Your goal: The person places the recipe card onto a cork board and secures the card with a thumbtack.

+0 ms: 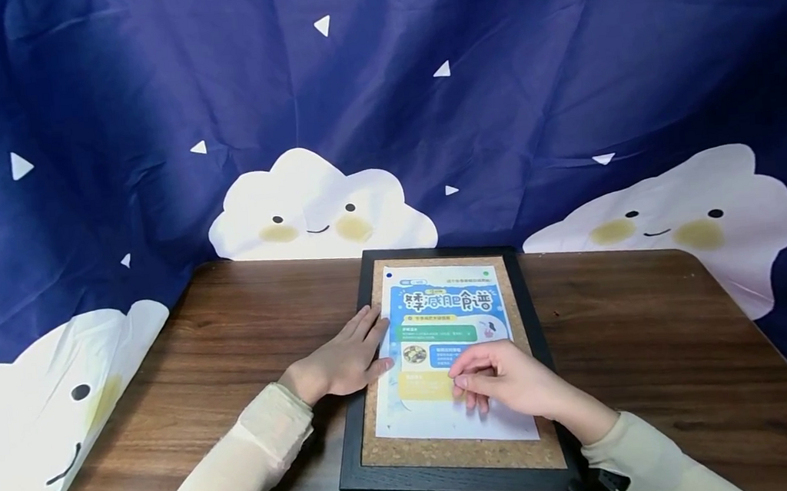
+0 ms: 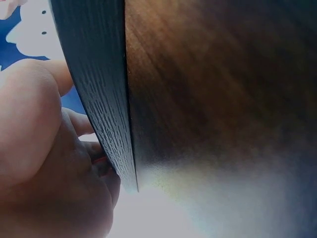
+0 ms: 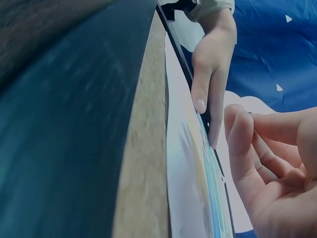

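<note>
A corkboard (image 1: 465, 455) in a black frame lies on the table, bearing a printed poster (image 1: 414, 421) with blue, green and yellow blocks. A blue pin (image 1: 389, 275) marks its top-left corner and a green pin (image 1: 486, 274) its top right. My left hand (image 1: 350, 357) rests on the board's left side with fingers extended, their tips at the poster's edge. Above the poster's lower half hovers my right hand (image 1: 504, 379). Its thumb and forefinger pinch a tiny dark-tipped pin (image 3: 250, 113), mostly hidden by the fingertips.
The brown wooden table (image 1: 651, 348) extends on both sides of the board. Behind it hangs a dark blue cloth (image 1: 494, 114) with white clouds and triangles. A black strap (image 1: 609, 481) shows by the right sleeve, near the board's lower right corner.
</note>
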Action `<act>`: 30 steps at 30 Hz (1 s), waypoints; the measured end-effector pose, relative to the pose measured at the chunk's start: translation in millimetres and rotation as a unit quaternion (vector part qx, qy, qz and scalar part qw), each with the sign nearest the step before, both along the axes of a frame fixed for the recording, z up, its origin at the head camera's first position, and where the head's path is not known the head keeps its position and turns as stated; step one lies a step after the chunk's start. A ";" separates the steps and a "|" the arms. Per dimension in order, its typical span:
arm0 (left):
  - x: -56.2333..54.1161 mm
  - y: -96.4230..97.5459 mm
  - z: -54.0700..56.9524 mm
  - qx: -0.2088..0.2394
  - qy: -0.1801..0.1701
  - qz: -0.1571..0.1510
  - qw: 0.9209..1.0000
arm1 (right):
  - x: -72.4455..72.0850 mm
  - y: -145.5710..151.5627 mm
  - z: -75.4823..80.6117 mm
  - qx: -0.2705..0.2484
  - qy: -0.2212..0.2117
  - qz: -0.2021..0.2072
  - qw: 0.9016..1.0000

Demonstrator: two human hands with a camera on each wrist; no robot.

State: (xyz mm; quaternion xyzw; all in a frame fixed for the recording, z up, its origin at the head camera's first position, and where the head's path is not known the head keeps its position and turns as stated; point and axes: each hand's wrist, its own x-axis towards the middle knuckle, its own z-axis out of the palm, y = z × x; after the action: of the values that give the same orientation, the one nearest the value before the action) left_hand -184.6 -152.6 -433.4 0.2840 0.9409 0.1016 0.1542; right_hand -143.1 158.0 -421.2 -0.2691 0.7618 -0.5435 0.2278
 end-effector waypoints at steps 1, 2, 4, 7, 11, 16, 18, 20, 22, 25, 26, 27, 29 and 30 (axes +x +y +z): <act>-0.2 0.0 0.2 0.001 0.000 0.001 1.000 | -0.2 -2.0 0.1 -0.001 0.000 0.003 1.000; -0.6 -0.1 0.3 0.003 0.000 0.002 1.000 | -0.4 -3.9 0.1 -0.001 0.001 0.005 1.000; -1.1 0.0 0.6 0.005 -0.001 0.003 1.000 | -0.9 -7.8 -0.1 -0.004 0.002 0.010 1.000; -1.4 0.5 0.8 0.007 0.001 0.003 1.000 | -1.1 -14.7 -1.5 -0.008 -0.003 0.022 1.000; -1.3 1.6 0.0 0.008 0.004 0.008 1.000 | 0.2 -25.5 -4.7 -0.011 -0.019 0.042 0.999; -1.4 2.4 -1.0 0.012 -0.004 0.017 1.000 | 2.8 -40.3 -9.5 -0.011 -0.035 0.066 0.997; -3.9 -0.5 -8.4 0.032 -0.007 0.017 0.999 | 3.8 -45.8 -11.6 -0.013 -0.042 0.078 0.996; -8.3 -4.4 -19.0 0.056 -0.004 0.011 0.998 | 4.6 -50.7 -13.6 -0.017 -0.048 0.089 0.995; -8.9 -4.6 -19.7 0.058 -0.005 0.010 0.998 | 5.2 -55.0 -14.4 -0.021 -0.054 0.097 0.994; -9.9 -4.2 -19.3 0.051 -0.002 0.009 0.999 | 6.4 -61.6 -15.3 -0.027 -0.069 0.103 0.992; -9.2 -3.7 -17.4 0.048 -0.002 0.009 0.999 | 6.9 -63.8 -15.3 -0.029 -0.077 0.103 0.991; -5.0 -1.3 -8.3 0.039 -0.007 0.012 0.999 | 7.5 -65.9 -15.6 -0.031 -0.082 0.104 0.991; -9.4 -5.3 -18.1 0.049 0.007 0.001 0.999 | 8.5 -69.9 -17.2 -0.035 -0.093 0.107 0.989; -5.5 -3.4 -10.5 0.045 0.005 0.001 0.999 | 9.0 -71.7 -17.8 -0.035 -0.098 0.109 0.989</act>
State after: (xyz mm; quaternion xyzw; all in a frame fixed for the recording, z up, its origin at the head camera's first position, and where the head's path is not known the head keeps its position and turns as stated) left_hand -190.1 -156.0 -443.8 0.2905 0.9362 0.1429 0.1367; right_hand -134.1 86.3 -439.0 -0.3039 0.6821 -0.5658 0.3496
